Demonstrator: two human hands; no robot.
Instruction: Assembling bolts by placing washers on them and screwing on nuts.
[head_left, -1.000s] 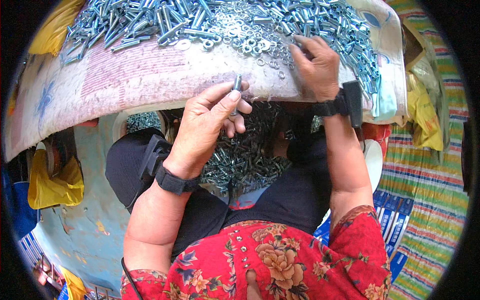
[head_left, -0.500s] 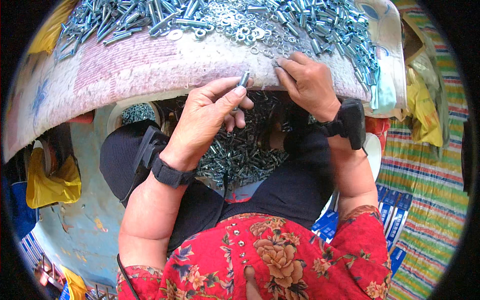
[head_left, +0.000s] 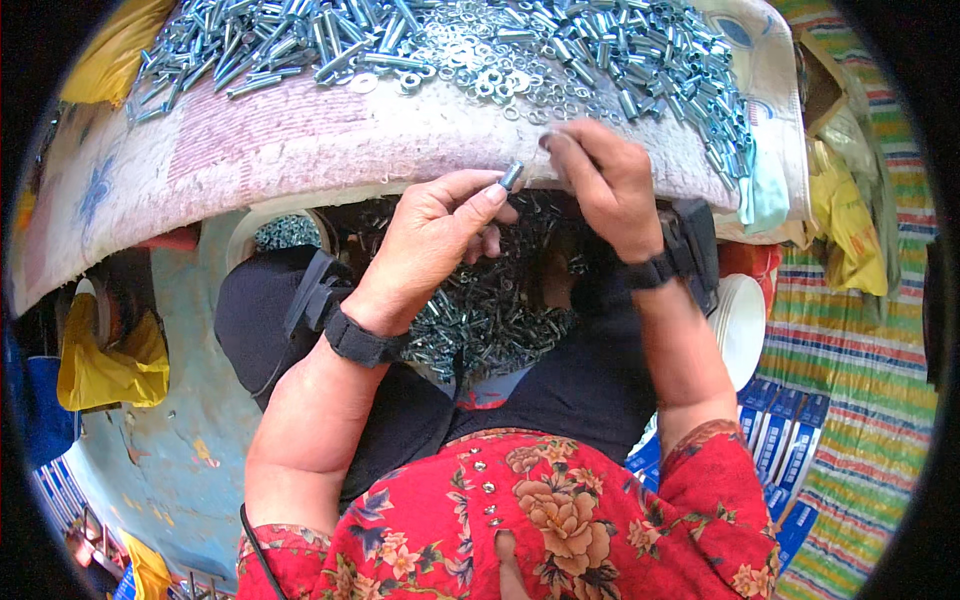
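Observation:
My left hand (head_left: 440, 228) is closed around a short silvery bolt (head_left: 512, 176), pinched between thumb and fingers, its end pointing up and to the right. Just right of it, my right hand (head_left: 608, 185) has thumb and forefinger pressed together near the bolt's tip; anything between them is too small to make out. Both hands are over the near edge of a cloth-covered table (head_left: 270, 150). Ahead of them lie a spread of loose washers and rings (head_left: 495, 80), a heap of metal tubes (head_left: 640, 60) at the right and long bolts (head_left: 270, 50) at the left.
Below my hands, a mass of metal fasteners (head_left: 480, 335) lies between my knees. A tub of small nuts (head_left: 290, 232) stands left, a white bucket (head_left: 740, 320) right. Blue and white boxes (head_left: 785, 430) sit on a striped sheet (head_left: 850, 400). A yellow bag (head_left: 115, 365) hangs left.
My right hand has drawn back from the rings at the table's edge toward the bolt. The left hand has shifted slightly right and down in view, still holding the bolt.

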